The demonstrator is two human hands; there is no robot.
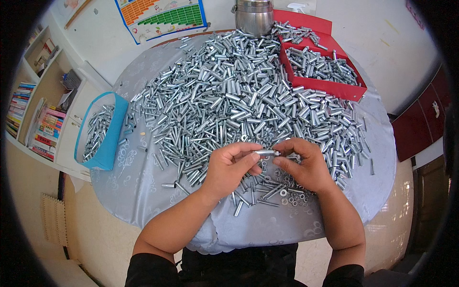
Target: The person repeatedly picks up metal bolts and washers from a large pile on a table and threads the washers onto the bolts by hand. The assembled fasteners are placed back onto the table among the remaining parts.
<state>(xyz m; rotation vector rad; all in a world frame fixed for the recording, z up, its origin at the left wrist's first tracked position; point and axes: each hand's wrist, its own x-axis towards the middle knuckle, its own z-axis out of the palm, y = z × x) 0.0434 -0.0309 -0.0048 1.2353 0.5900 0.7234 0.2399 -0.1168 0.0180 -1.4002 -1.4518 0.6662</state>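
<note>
Between my two hands, over the near part of the pile, lies a silvery expansion bolt [266, 152], held level. My left hand [228, 168] pinches its sleeve end with thumb and fingers. At the other end, where a washer or nut seems to sit, the thumb and fingertips of my right hand [308, 165] are closed on it. Beyond them spreads a wide heap of metal sleeves and bolts [229, 98]. Loose washers and nuts [292, 197] lie just below my right hand, with several long bolts [248, 196] beside them.
A red box [325, 85] full of bolts stands at the far right, its lid [306, 21] also bearing some. At the left edge is a blue box [107, 143] of metal parts. A steel canister [253, 18] stands behind the heap. A silvery cloth [138, 191] covers the round table.
</note>
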